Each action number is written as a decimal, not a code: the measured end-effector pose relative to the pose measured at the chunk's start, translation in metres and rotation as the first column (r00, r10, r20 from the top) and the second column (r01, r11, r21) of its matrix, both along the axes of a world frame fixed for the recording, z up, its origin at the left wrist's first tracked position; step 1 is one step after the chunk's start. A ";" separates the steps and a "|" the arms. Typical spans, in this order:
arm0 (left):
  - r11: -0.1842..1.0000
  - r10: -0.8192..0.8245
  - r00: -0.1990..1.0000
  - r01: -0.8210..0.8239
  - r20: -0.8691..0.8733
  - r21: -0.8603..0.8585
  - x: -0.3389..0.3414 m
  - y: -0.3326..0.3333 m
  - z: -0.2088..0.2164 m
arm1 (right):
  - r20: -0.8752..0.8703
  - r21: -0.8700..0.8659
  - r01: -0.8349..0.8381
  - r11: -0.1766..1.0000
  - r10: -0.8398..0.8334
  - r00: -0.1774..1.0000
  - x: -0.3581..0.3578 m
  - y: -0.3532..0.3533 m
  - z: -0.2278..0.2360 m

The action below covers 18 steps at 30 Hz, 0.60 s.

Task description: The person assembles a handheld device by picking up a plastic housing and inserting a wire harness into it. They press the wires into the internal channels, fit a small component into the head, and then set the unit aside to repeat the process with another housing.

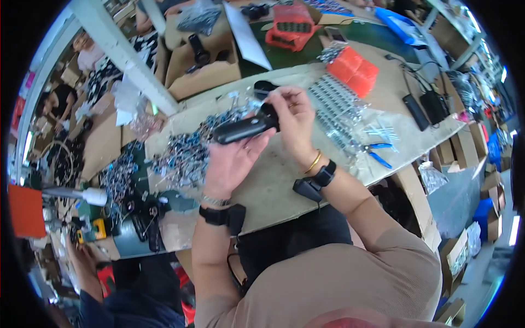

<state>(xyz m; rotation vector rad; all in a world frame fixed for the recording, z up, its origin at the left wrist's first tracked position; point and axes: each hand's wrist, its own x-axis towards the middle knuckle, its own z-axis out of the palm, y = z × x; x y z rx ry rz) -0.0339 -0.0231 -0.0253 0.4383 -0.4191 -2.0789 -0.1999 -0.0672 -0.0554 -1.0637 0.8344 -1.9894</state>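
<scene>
**One black handle, two hands on it**

From my end I count one long black plastic casing (244, 128) over the middle of the workbench (273, 186). Its long axis runs roughly 8 to 2 o'clock, with the upper end toward 2. The left hand (229, 164) lies open-palmed under it, fingers loose, while the right hand (292, 117) pinches its upper end. At 3 o'clock sit one pair of blue-handled pliers (377, 153); two orange boxes (353, 68) at 1 (small metal parts are too many to count).
</scene>
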 end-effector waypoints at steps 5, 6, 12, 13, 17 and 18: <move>0.889 0.203 0.904 -0.009 0.377 -0.458 -0.008 -0.006 -0.037 | -0.037 -0.010 -0.023 1.000 0.023 0.999 0.010 0.017 0.005; 0.895 0.213 0.898 -0.021 0.385 -0.445 -0.009 -0.006 -0.036 | -0.042 -0.031 -0.059 0.998 0.057 0.997 0.011 0.018 0.005; 0.925 0.310 0.914 -0.226 0.261 -0.306 -0.001 -0.009 -0.029 | -0.213 -0.160 -0.099 0.982 0.064 0.975 0.013 0.025 0.003; 0.931 0.308 0.923 -0.244 0.231 -0.271 0.003 -0.010 -0.028 | -0.214 -0.158 -0.105 0.982 0.069 0.974 0.010 0.025 0.004; 0.895 0.393 0.888 -0.309 0.241 -0.321 0.018 -0.017 -0.030 | -0.467 -0.307 -0.066 0.950 -0.090 0.879 -0.002 0.029 0.007; 0.894 0.397 0.885 -0.314 0.242 -0.319 0.020 -0.018 -0.030 | -0.531 -0.343 -0.093 0.935 -0.111 0.840 -0.003 0.029 0.009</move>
